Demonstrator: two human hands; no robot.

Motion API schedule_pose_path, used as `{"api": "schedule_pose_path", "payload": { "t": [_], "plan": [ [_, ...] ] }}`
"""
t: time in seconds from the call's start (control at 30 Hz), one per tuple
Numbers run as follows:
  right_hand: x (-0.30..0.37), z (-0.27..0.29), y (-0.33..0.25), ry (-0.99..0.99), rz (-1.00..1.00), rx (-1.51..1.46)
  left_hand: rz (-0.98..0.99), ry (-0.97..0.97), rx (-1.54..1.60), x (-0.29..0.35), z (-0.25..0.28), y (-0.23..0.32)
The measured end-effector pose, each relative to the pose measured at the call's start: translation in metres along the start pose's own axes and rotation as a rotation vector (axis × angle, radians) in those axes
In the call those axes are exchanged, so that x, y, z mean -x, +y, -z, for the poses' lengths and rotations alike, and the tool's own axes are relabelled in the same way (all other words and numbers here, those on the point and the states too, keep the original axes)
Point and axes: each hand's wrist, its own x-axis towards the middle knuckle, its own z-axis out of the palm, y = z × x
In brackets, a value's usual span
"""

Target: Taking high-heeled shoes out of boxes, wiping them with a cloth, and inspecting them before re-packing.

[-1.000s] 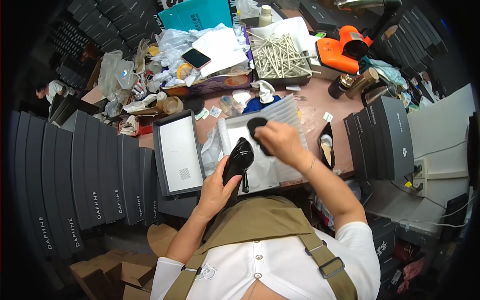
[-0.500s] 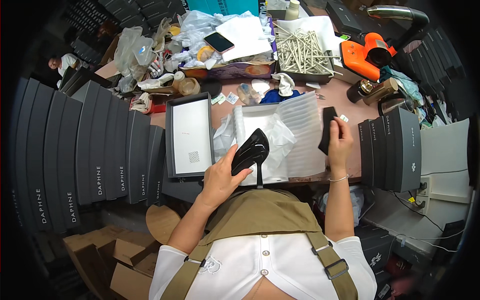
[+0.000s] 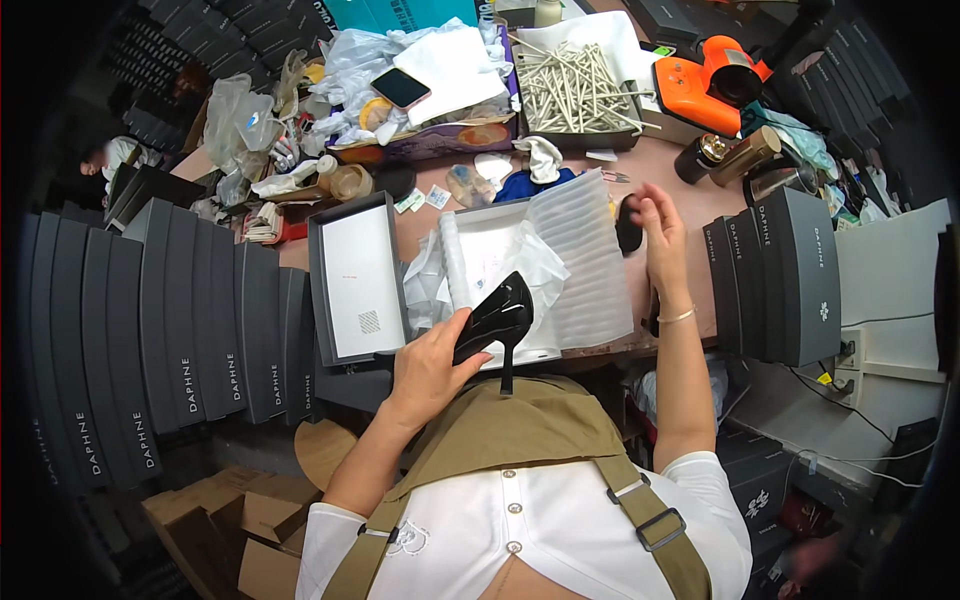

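My left hand (image 3: 432, 368) is closed around a glossy black high-heeled shoe (image 3: 497, 320), its pointed toe up and its thin heel hanging down. The shoe is over the near edge of an open box (image 3: 540, 357) with white paper inside. A ribbed translucent foam sheet (image 3: 585, 270) spreads over the box's right side. Raised beyond that sheet, my right hand (image 3: 662, 238) has bent fingers with blurred tips. Beside them is a dark rounded item (image 3: 629, 224); whether I grip it is unclear. A dark block (image 3: 654, 312) shows partly behind my right wrist.
A grey box lid (image 3: 362, 280) lies left of the open box. Grey shoeboxes stand in rows at left (image 3: 205, 310) and right (image 3: 795, 275). Farther back are a tray of pale sticks (image 3: 575, 90), a phone (image 3: 401, 88) on wrapping, and an orange tool (image 3: 700, 95).
My right hand has let go of the black block, which now shows lower by the wrist, and has moved up to the dark rounded item. The shoe stays in my left hand.
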Motion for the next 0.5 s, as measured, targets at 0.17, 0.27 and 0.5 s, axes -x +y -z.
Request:
{"api": "schedule_pose_path", "payload": {
  "t": [0.17, 0.27, 0.5],
  "plan": [
    [0.078, -0.059, -0.045, -0.812, -0.529, -0.406, -0.172, -0.053, -0.15, -0.01, 0.007, 0.007],
    [0.109, -0.083, -0.049, -0.76, -0.763, -0.816, -0.256, 0.059, -0.181, -0.013, 0.017, -0.001],
    [0.127, -0.086, -0.045, -0.682, -0.392, -0.538, 0.497, 0.44, 1.222, 0.0, -0.001, -0.07]
  ]
}}
